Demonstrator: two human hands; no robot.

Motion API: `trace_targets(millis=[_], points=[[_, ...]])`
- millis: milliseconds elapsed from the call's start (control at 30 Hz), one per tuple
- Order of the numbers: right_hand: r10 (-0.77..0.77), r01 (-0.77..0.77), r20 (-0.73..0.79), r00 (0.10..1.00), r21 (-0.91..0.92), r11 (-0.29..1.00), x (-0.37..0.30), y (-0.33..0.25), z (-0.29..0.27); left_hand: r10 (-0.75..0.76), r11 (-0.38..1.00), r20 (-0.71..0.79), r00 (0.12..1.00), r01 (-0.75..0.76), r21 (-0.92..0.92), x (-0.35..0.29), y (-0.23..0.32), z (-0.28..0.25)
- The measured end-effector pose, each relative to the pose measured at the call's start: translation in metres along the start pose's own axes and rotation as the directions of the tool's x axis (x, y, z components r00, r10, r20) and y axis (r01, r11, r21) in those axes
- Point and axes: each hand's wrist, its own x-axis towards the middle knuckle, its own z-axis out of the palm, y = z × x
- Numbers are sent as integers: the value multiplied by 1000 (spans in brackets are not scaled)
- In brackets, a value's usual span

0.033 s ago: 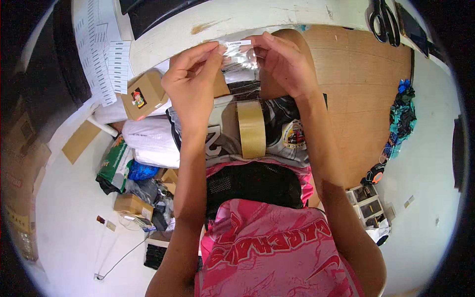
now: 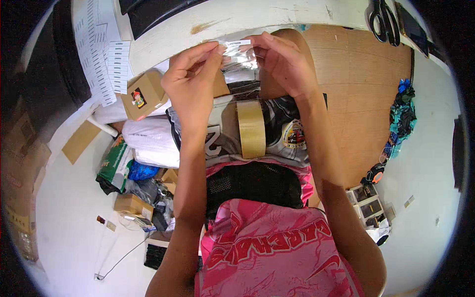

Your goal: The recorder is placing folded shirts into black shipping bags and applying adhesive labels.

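Between my two hands stretches a small clear plastic bag [image 2: 242, 60] with a narrow white label [image 2: 238, 43] along its upper part. My left hand [image 2: 190, 69] pinches the bag's left side between thumb and fingers. On the other side, my right hand [image 2: 286, 62] has its thumb and forefinger at the label's right end; the rest of its fingers are partly hidden. What the bag contains, if anything, I cannot make out through the glare. A wide roll of tan packing tape [image 2: 251, 129] rests on my lap below the hands.
Sheets of white labels [image 2: 118, 67] hang over the white table's [image 2: 208, 22] left part. Black scissors [image 2: 384, 24] lie at the far right. A brown cardboard box [image 2: 144, 96] stands left of my left hand, above white wrapped bundles [image 2: 151, 141] and a green package [image 2: 115, 166].
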Motion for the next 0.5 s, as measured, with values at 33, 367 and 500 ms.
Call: trace_targets(millis=[33,367,500], points=[[-1,1,-1,1000,0,1000,0,1,-1,-10,1000,2,1000,10,4,0,1,0],[-10,10,14,1000,-51,999,0,-1,2,0,1000,6,1000,0,2,-1,8,0],[-35,38,56,998,-52,998,-1,-1,2,3,1000,10,1000,-3,5,-1,5,1]])
